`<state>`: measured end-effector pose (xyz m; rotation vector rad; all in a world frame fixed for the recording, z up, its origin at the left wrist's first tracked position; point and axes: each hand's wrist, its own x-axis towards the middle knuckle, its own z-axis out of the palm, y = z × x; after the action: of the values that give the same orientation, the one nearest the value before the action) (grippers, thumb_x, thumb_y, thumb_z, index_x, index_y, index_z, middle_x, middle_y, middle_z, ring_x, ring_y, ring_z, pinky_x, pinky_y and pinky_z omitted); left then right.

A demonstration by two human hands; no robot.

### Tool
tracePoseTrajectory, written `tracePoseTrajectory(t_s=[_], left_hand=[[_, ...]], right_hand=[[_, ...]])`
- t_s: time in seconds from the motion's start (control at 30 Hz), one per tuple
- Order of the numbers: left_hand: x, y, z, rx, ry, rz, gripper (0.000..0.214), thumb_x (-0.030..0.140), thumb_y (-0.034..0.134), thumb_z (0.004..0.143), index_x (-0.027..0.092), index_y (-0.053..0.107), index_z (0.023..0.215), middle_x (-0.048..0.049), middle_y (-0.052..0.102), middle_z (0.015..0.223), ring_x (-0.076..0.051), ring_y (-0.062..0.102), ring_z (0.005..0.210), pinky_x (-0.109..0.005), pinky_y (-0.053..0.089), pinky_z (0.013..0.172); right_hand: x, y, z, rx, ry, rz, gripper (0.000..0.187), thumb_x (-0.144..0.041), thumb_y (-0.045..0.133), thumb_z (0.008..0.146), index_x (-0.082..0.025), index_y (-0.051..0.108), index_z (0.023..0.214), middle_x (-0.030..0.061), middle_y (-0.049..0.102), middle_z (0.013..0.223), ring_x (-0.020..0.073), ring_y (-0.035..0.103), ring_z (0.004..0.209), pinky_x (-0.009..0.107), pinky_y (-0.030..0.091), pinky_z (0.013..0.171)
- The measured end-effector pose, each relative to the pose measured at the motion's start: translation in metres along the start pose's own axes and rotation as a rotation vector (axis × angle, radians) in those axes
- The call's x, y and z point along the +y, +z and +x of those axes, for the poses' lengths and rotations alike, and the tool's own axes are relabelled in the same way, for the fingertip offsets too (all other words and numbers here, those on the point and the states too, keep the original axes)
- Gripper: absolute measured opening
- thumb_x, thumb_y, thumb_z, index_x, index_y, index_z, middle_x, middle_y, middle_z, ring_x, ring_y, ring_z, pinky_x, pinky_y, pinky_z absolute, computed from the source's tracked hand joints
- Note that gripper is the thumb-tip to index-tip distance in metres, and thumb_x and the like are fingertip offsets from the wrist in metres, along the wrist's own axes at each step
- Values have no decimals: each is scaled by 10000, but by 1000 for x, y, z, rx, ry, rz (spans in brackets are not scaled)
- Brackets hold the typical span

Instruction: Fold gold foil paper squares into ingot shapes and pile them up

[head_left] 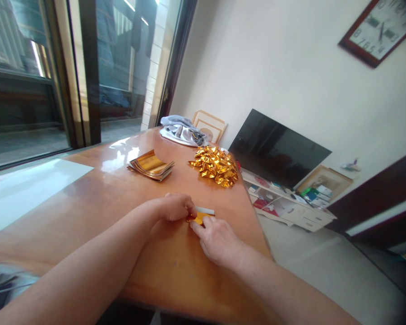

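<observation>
L hand [176,206], R hand [219,241]: gold foil [199,219]

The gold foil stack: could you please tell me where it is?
In the head view, the gold foil stack lies on the wooden table, left of the folded foil heap.

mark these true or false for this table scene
Left hand and right hand both touch a small piece of gold foil. True.
The stack of gold foil sheets lies left of the heap of folded gold foil pieces in this view. True.
The heap sits on the floor. False: it lies on the wooden table.
The flat-screen TV hangs on the wall. False: it stands on a low white cabinet.
</observation>
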<state>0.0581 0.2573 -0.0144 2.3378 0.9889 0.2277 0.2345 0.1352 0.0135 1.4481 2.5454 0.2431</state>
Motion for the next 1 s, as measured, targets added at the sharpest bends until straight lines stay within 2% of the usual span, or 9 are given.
tracePoseTrajectory(t_s=[0.13,0.33,0.5,0.63,0.77,0.9,1.0], left_hand=[[-4,2,2,-21,15,-54,335,163,555,717,343,795,866,52,779,994,-208,686,888,-318,468,830],[-7,3,4,1,-10,-101,332,184,564,742,308,770,971,39,782,990,-195,689,921,-279,488,837],[-2,2,3,41,-41,-73,308,237,581,757,294,732,1019,24,776,987,-202,693,925,-277,483,796],[5,3,2,101,-51,-20,394,302,610,756,286,666,1146,6,764,1005,-214,690,917,-299,462,806],[7,8,2,140,-43,24,473,316,610,760,287,615,1232,13,765,956,-219,690,910,-324,429,857],[5,9,2,152,-20,51,420,265,587,754,289,630,1172,25,766,951,-214,691,891,-316,414,822],[3,9,2,153,-16,34,374,231,565,749,288,630,1113,34,765,940,-200,689,868,-297,410,779]], right_hand=[[-2,-6,2,-13,-14,-4,487,-158,405,941,-225,501,1414,154,659,1096,273,627,951,381,491,836],[-7,-10,2,-30,18,-3,476,-164,415,933,-239,519,1392,162,648,1130,277,625,968,388,490,834],[-12,-8,4,-2,15,15,485,-190,407,947,-279,501,1414,149,647,1132,277,625,987,385,482,836],[-7,-6,1,15,43,52,531,-211,449,926,-301,475,1449,127,668,1101,277,634,982,375,477,826],[8,-6,-5,44,118,188,422,-233,453,933,-279,592,1329,79,707,1068,243,653,959,339,473,832],[19,-3,-7,130,207,316,316,-262,431,971,-254,684,1161,60,711,1082,211,653,973,301,466,848],[26,3,-4,187,263,366,277,-295,478,964,-253,692,1135,56,705,1064,209,636,992,293,460,859]])
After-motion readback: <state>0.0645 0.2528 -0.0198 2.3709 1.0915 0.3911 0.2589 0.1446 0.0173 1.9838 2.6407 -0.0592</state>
